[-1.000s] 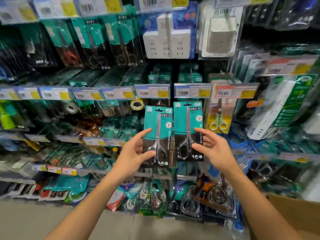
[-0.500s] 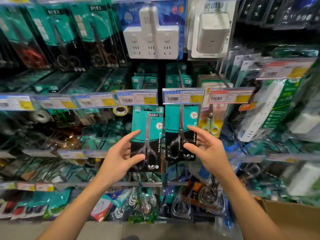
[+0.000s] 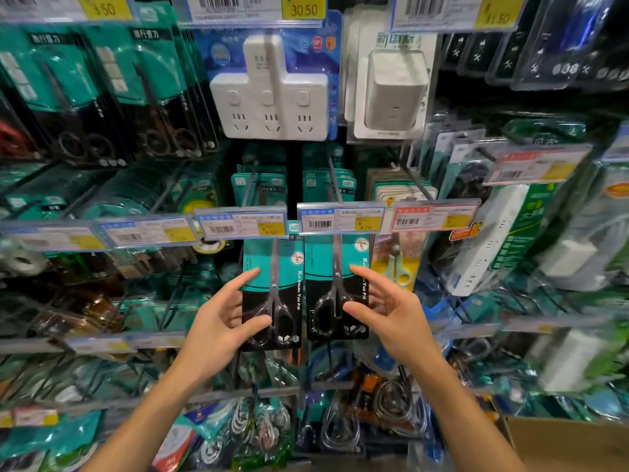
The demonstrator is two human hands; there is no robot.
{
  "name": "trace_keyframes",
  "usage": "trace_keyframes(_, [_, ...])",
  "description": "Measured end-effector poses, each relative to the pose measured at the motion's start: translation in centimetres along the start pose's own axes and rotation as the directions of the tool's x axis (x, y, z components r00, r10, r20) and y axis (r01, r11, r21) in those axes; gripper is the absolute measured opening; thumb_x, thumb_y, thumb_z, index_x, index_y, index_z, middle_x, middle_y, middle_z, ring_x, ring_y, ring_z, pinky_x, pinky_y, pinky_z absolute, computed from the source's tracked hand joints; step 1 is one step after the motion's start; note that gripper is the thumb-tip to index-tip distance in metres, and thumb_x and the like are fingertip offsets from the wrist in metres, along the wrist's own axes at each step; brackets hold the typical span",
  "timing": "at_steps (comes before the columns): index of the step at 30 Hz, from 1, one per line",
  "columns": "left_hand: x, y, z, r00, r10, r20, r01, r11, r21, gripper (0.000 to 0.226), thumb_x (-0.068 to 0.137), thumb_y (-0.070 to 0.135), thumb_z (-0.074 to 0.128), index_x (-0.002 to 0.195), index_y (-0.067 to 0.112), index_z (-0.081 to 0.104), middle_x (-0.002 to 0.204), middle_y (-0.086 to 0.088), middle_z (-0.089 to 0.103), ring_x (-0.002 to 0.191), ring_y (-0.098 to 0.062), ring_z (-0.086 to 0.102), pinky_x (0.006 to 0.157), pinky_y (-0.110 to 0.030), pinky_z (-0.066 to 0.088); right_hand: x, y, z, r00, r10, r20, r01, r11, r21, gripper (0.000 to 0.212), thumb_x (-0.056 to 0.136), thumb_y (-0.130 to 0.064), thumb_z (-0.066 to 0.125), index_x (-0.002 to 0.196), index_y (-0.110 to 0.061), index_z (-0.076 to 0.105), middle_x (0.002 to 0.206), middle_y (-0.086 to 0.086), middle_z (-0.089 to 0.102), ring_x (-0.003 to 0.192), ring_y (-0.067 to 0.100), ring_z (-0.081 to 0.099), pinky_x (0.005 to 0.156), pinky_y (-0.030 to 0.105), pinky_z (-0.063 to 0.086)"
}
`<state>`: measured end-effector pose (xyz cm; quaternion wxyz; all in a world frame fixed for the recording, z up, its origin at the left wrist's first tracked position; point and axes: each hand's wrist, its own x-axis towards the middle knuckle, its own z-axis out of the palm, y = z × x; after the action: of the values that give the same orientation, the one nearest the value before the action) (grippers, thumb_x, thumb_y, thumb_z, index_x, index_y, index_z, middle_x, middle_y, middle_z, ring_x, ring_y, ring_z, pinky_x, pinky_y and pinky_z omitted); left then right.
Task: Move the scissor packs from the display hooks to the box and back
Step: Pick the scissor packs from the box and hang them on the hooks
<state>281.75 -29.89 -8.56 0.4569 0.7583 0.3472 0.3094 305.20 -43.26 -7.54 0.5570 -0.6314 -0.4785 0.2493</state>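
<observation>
Two scissor packs are held side by side in front of the display, their tops tucked just under the price tags. The left scissor pack (image 3: pixel 270 294), teal above and black below, is pinched by the left hand (image 3: pixel 218 330): its thumb lies across the black lower half at the scissor handles, and its fingers (image 3: pixel 243 279) reach up along the pack's left edge. The right scissor pack (image 3: pixel 335 287), of the same design, is pinched by the right hand (image 3: pixel 391 315) in mirror fashion, thumb on the handles and fingers along the right edge. The packs hang upright, close beside each other. Above them sit two price tags (image 3: pixel 340 221) at the ends of the display hooks (image 3: pixel 332 180), with more teal packs hanging behind. A white power strip pack (image 3: pixel 272 97) hangs higher up. A cardboard box (image 3: pixel 571 444) shows at the lower right corner, well apart from the packs.
</observation>
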Motion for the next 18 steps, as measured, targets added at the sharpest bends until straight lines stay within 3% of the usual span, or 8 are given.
trace_keyframes(4, [0.4,-0.8,-0.4,1.000,-0.019,0.003,0.019,0.999,-0.030,0.070,0.079,0.022,0.076,0.118,0.072,0.045,0.132,0.025,0.048,0.129,-0.008,0.040,0.087,-0.010,0.042,0.8,0.7,0.1,1.000,0.016,0.009,-0.016,1.000,0.000,0.051,0.084,-0.018,0.072,0.118,-0.051,0.055,0.106,-0.049,0.055,0.099,-0.023,0.052,0.084,0.000,0.041])
trace_keyframes(7, [0.8,-1.9,-1.1,0.998,-0.047,0.030,0.049,0.996,-0.072,0.070,0.079,0.023,0.077,0.133,0.055,0.046,0.137,-0.002,0.056,0.132,-0.031,0.048,0.094,-0.033,0.047,1.8,0.9,0.4,1.000,0.025,0.014,-0.026,1.000,0.011,0.051,0.083,-0.024,0.072,0.117,-0.056,0.055,0.115,-0.036,0.057,0.102,-0.023,0.051,0.082,0.001,0.043])
trace_keyframes(11, [1.0,-2.3,-1.7,0.999,-0.032,0.028,0.034,0.997,-0.070,0.069,0.080,0.022,0.077,0.135,0.050,0.047,0.136,-0.004,0.058,0.129,-0.033,0.050,0.092,-0.044,0.047,3.2,1.6,0.9,1.000,0.005,-0.015,-0.005,1.000,-0.021,0.050,0.083,-0.021,0.073,0.119,-0.051,0.054,0.122,-0.003,0.063,0.111,0.001,0.057,0.098,0.026,0.047])
trace_keyframes(13, [1.0,-2.3,-1.6,0.999,-0.026,0.025,0.028,0.997,-0.070,0.069,0.079,0.021,0.077,0.134,0.051,0.048,0.136,-0.002,0.057,0.130,-0.029,0.050,0.093,-0.046,0.046,3.8,1.9,0.9,1.000,-0.024,-0.011,0.024,0.999,-0.029,0.050,0.083,-0.022,0.072,0.122,-0.047,0.054,0.121,-0.013,0.063,0.108,-0.006,0.060,0.098,0.025,0.050])
trace_keyframes(15, [1.0,-2.3,-1.6,0.999,-0.027,0.025,0.028,0.998,-0.058,0.069,0.080,0.020,0.076,0.133,0.054,0.047,0.139,0.001,0.055,0.132,-0.025,0.048,0.094,-0.043,0.048,4.4,2.2,0.9,0.999,-0.040,-0.007,0.040,0.998,-0.045,0.051,0.084,-0.021,0.072,0.129,-0.036,0.053,0.115,-0.021,0.064,0.100,-0.002,0.063,0.089,0.023,0.054])
trace_keyframes(18, [1.1,-2.4,-1.6,0.999,-0.027,0.045,0.030,0.998,-0.061,0.071,0.080,0.022,0.076,0.134,0.055,0.046,0.141,0.001,0.054,0.133,-0.025,0.047,0.097,-0.044,0.048,5.3,2.8,0.8,0.998,-0.053,-0.022,0.051,0.997,-0.066,0.052,0.086,-0.012,0.070,0.134,-0.020,0.053,0.073,-0.033,0.057,0.070,-0.005,0.054,0.068,0.014,0.047])
